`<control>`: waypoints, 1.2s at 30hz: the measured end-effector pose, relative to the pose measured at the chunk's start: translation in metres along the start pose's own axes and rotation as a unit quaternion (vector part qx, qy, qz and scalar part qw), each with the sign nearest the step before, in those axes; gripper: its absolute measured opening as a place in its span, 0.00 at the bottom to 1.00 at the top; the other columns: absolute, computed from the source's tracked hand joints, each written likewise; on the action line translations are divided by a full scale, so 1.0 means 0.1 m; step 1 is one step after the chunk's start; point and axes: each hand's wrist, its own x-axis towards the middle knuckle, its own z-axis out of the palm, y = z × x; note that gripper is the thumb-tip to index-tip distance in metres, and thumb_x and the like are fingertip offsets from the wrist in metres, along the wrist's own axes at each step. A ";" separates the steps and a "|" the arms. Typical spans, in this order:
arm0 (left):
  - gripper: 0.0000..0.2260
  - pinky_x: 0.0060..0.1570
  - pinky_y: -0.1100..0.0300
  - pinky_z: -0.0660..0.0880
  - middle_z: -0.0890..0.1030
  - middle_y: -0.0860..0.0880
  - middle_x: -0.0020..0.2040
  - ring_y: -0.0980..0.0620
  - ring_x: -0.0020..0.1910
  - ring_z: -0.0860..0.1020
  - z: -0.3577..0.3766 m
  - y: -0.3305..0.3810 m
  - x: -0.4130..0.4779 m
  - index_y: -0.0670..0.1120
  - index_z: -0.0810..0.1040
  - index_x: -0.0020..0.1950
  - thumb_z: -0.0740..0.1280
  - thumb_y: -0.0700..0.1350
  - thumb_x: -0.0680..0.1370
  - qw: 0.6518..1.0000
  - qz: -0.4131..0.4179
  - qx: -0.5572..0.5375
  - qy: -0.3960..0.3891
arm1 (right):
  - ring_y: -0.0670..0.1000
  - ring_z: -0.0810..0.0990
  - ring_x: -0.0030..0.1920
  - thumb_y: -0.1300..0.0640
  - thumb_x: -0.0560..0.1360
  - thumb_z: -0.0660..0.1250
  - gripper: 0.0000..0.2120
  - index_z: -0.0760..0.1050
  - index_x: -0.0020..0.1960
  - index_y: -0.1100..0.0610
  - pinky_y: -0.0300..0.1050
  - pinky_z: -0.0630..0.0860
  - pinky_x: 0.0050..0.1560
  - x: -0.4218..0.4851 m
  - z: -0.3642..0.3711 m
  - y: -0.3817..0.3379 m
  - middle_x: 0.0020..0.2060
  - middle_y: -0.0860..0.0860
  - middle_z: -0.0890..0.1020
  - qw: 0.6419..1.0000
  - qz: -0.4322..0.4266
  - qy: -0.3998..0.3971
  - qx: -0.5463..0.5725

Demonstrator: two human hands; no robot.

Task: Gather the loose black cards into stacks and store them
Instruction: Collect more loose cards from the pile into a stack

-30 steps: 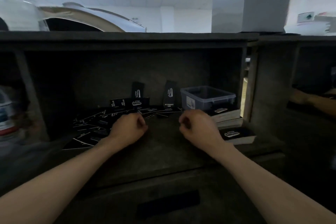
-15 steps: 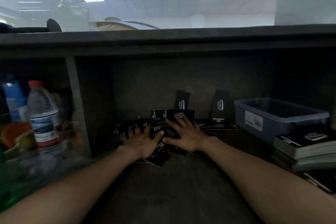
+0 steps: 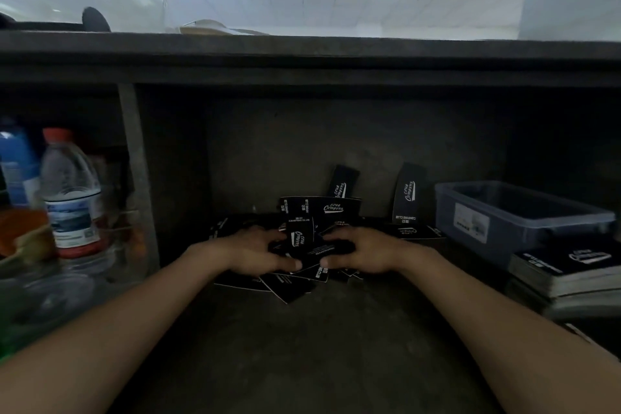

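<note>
Several loose black cards (image 3: pixel 302 274) with white lettering lie in a heap at the back of a dark shelf. My left hand (image 3: pixel 255 250) and my right hand (image 3: pixel 361 250) press in on the heap from either side, fingers curled around a bunch of cards between them. One card (image 3: pixel 300 235) stands up between my thumbs. Two more cards (image 3: pixel 408 193) lean upright against the back wall. A neat stack of black cards (image 3: pixel 568 267) sits at the right.
A grey plastic bin (image 3: pixel 514 215) stands right of the heap, behind the stack. A vertical divider (image 3: pixel 136 178) closes the compartment on the left; beyond it stand a water bottle (image 3: pixel 72 198) and other containers. The shelf top (image 3: pixel 309 57) hangs low overhead.
My hands went from fists near the shelf front, to lying flat on the cards, to squeezing the heap together. The view has shifted left and closer.
</note>
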 end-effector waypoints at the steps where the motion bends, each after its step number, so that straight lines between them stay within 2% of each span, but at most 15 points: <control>1: 0.37 0.75 0.52 0.62 0.63 0.50 0.78 0.47 0.77 0.63 0.00 0.01 -0.05 0.60 0.64 0.77 0.66 0.73 0.70 1.000 0.015 0.019 0.001 | 0.48 0.70 0.70 0.37 0.71 0.72 0.33 0.71 0.72 0.48 0.40 0.65 0.70 0.02 0.01 -0.03 0.71 0.48 0.72 1.000 -0.001 -0.005 -0.010; 4: 0.26 0.69 0.63 0.65 0.72 0.56 0.71 0.54 0.72 0.70 -0.03 -0.08 -0.16 0.59 0.72 0.71 0.71 0.62 0.75 0.994 0.084 -0.061 0.033 | 0.48 0.76 0.63 0.33 0.70 0.70 0.30 0.78 0.65 0.49 0.44 0.72 0.65 0.03 -0.11 -0.10 0.64 0.47 0.79 0.995 -0.005 0.002 -0.103; 6: 0.20 0.70 0.61 0.67 0.76 0.58 0.67 0.57 0.68 0.73 -0.06 -0.14 -0.21 0.59 0.75 0.68 0.72 0.53 0.77 0.981 0.105 -0.162 0.019 | 0.49 0.79 0.57 0.29 0.68 0.68 0.31 0.80 0.60 0.50 0.46 0.76 0.60 0.00 -0.19 -0.15 0.57 0.46 0.82 0.988 -0.007 -0.019 -0.151; 10: 0.22 0.66 0.64 0.73 0.79 0.48 0.67 0.55 0.67 0.76 -0.06 -0.08 -0.20 0.47 0.74 0.71 0.67 0.33 0.78 0.939 0.133 -0.315 -0.030 | 0.45 0.81 0.50 0.21 0.56 0.67 0.40 0.82 0.53 0.50 0.47 0.79 0.56 -0.10 -0.18 -0.12 0.49 0.44 0.84 0.989 -0.013 -0.034 -0.143; 12: 0.23 0.67 0.62 0.73 0.80 0.47 0.66 0.54 0.67 0.77 -0.02 -0.02 -0.17 0.45 0.75 0.69 0.66 0.29 0.77 0.938 0.156 -0.309 -0.015 | 0.44 0.81 0.49 0.29 0.62 0.72 0.30 0.82 0.55 0.48 0.45 0.78 0.55 -0.13 -0.20 -0.09 0.49 0.42 0.84 0.989 -0.024 -0.005 -0.143; 15: 0.18 0.64 0.66 0.73 0.81 0.52 0.64 0.60 0.64 0.77 0.01 0.00 -0.19 0.47 0.79 0.66 0.70 0.34 0.77 0.941 0.193 -0.275 0.045 | 0.42 0.82 0.45 0.46 0.71 0.74 0.14 0.82 0.56 0.47 0.41 0.78 0.51 -0.16 -0.25 -0.03 0.45 0.42 0.84 0.989 -0.064 0.026 -0.131; 18: 0.19 0.59 0.70 0.73 0.81 0.59 0.61 0.67 0.61 0.77 0.01 0.02 -0.23 0.53 0.80 0.65 0.76 0.50 0.75 0.955 0.222 -0.174 0.089 | 0.41 0.80 0.46 0.46 0.71 0.74 0.18 0.81 0.60 0.46 0.34 0.75 0.47 -0.18 -0.22 -0.02 0.50 0.42 0.82 0.990 -0.082 0.023 -0.112; 20: 0.22 0.58 0.68 0.75 0.81 0.61 0.60 0.67 0.60 0.77 0.05 0.05 -0.25 0.54 0.80 0.65 0.77 0.53 0.73 0.957 0.228 -0.148 0.098 | 0.40 0.76 0.46 0.46 0.71 0.74 0.21 0.79 0.63 0.46 0.27 0.68 0.42 -0.18 -0.17 -0.04 0.51 0.41 0.79 0.991 -0.072 0.016 -0.114; 21: 0.22 0.58 0.66 0.76 0.82 0.61 0.58 0.66 0.58 0.78 0.06 0.06 -0.25 0.54 0.80 0.65 0.77 0.53 0.72 0.958 0.230 -0.139 0.098 | 0.40 0.75 0.45 0.46 0.71 0.73 0.20 0.79 0.63 0.46 0.26 0.67 0.41 -0.18 -0.16 -0.07 0.48 0.41 0.79 0.989 -0.073 0.021 -0.124; 23: 0.22 0.56 0.62 0.79 0.82 0.61 0.53 0.63 0.54 0.80 0.08 0.05 -0.26 0.55 0.80 0.64 0.78 0.53 0.71 0.959 0.238 -0.114 0.105 | 0.39 0.76 0.42 0.47 0.72 0.71 0.15 0.82 0.58 0.46 0.32 0.73 0.44 -0.19 -0.17 -0.11 0.42 0.40 0.81 0.984 -0.091 0.054 -0.146; 26: 0.15 0.53 0.57 0.80 0.84 0.58 0.49 0.60 0.50 0.81 0.03 0.05 -0.25 0.54 0.82 0.58 0.77 0.53 0.73 0.947 0.254 -0.115 0.160 | 0.40 0.80 0.41 0.49 0.76 0.69 0.07 0.84 0.51 0.48 0.41 0.78 0.48 -0.20 -0.23 -0.14 0.42 0.42 0.85 0.972 -0.143 0.145 -0.115; 28: 0.09 0.52 0.55 0.81 0.85 0.56 0.48 0.59 0.48 0.83 -0.02 0.06 -0.25 0.52 0.83 0.55 0.74 0.50 0.76 0.937 0.255 -0.151 0.185 | 0.40 0.82 0.42 0.53 0.77 0.70 0.06 0.84 0.52 0.50 0.35 0.77 0.46 -0.19 -0.21 -0.16 0.42 0.42 0.85 0.971 -0.155 0.184 -0.002; 31: 0.06 0.53 0.55 0.81 0.85 0.55 0.49 0.58 0.48 0.83 -0.09 0.00 -0.22 0.50 0.83 0.54 0.71 0.44 0.78 0.943 0.219 -0.155 0.196 | 0.40 0.82 0.47 0.56 0.80 0.66 0.09 0.83 0.55 0.56 0.34 0.76 0.50 -0.12 -0.10 -0.20 0.47 0.46 0.86 0.961 -0.126 0.175 0.172; 34: 0.04 0.48 0.61 0.79 0.85 0.52 0.47 0.57 0.46 0.83 -0.17 -0.15 -0.16 0.51 0.83 0.50 0.71 0.42 0.77 0.955 0.130 -0.132 0.233 | 0.43 0.77 0.60 0.55 0.83 0.58 0.15 0.75 0.67 0.50 0.40 0.70 0.66 0.00 0.06 -0.04 0.60 0.46 0.80 0.978 -0.054 0.112 0.166; 36: 0.06 0.46 0.61 0.77 0.85 0.49 0.47 0.54 0.46 0.82 -0.20 -0.21 -0.13 0.51 0.82 0.48 0.70 0.40 0.77 0.954 0.088 -0.145 0.248 | 0.47 0.76 0.64 0.54 0.80 0.59 0.21 0.68 0.73 0.44 0.47 0.69 0.69 0.02 0.13 0.01 0.64 0.48 0.79 0.992 -0.027 0.045 0.117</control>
